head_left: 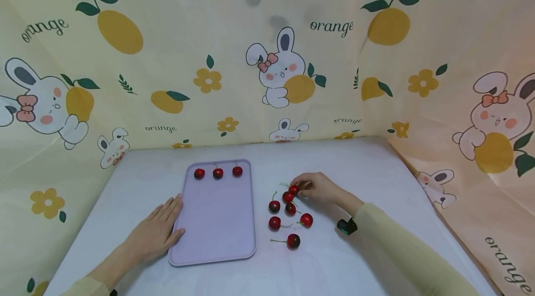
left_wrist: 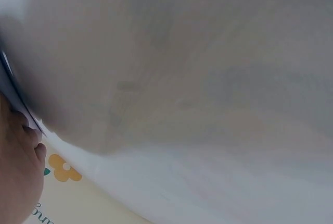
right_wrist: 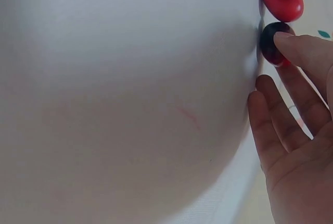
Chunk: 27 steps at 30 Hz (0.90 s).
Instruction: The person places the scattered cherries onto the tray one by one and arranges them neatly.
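Observation:
My left hand [head_left: 156, 230] lies with its fingers straight along the left rim of a lilac tray [head_left: 213, 221], fingertips and thumb touching the edge. In the left wrist view only a strip of that hand [left_wrist: 21, 166] shows beside the dark tray edge. My right hand [head_left: 319, 189] pinches a dark red cherry [right_wrist: 274, 44] between thumb and index finger, the other fingers spread loosely. This cherry sits at the far end of a loose group, right beside another cherry [head_left: 288, 197]. Three cherries stand in a row along the tray's far edge, one of them in the middle [head_left: 218, 173].
Several more stemmed cherries lie on the white table right of the tray, the nearest one [head_left: 293, 241] toward the front. A patterned cloth [head_left: 234, 54] with rabbits and oranges rises behind the table and along its sides.

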Each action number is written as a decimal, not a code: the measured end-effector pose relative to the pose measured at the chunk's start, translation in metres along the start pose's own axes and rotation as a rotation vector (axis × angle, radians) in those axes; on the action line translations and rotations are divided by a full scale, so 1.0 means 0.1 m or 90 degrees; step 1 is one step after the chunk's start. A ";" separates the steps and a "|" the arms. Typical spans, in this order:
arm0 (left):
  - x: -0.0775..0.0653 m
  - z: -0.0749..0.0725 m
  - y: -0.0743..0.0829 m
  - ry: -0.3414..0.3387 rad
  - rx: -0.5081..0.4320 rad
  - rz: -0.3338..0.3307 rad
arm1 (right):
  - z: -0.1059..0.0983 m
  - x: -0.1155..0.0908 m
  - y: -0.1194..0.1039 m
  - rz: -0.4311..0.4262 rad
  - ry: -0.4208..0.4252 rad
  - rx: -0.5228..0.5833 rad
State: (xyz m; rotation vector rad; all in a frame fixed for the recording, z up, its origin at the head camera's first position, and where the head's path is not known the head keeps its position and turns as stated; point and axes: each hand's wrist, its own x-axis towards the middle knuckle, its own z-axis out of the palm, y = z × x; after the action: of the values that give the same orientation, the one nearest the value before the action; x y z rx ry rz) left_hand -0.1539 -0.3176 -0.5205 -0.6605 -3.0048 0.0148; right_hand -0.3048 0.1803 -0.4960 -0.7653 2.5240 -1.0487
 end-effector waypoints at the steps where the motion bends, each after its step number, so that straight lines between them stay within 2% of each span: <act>1: 0.00 0.00 0.00 -0.001 0.000 -0.001 | 0.00 0.00 0.00 0.001 0.000 -0.001; 19: -0.01 -0.05 0.04 -0.002 -0.005 -0.003 | 0.02 0.00 -0.01 -0.003 0.024 -0.006; 27: -0.01 -0.07 0.04 -0.002 -0.009 -0.001 | 0.00 0.06 -0.07 -0.037 0.066 -0.009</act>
State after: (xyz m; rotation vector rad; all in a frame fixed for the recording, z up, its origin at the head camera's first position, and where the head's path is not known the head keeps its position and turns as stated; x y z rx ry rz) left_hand -0.1504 -0.3143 -0.5141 -0.6604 -3.0108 -0.0064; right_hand -0.3075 0.1730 -0.4913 -0.8130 2.6125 -1.1171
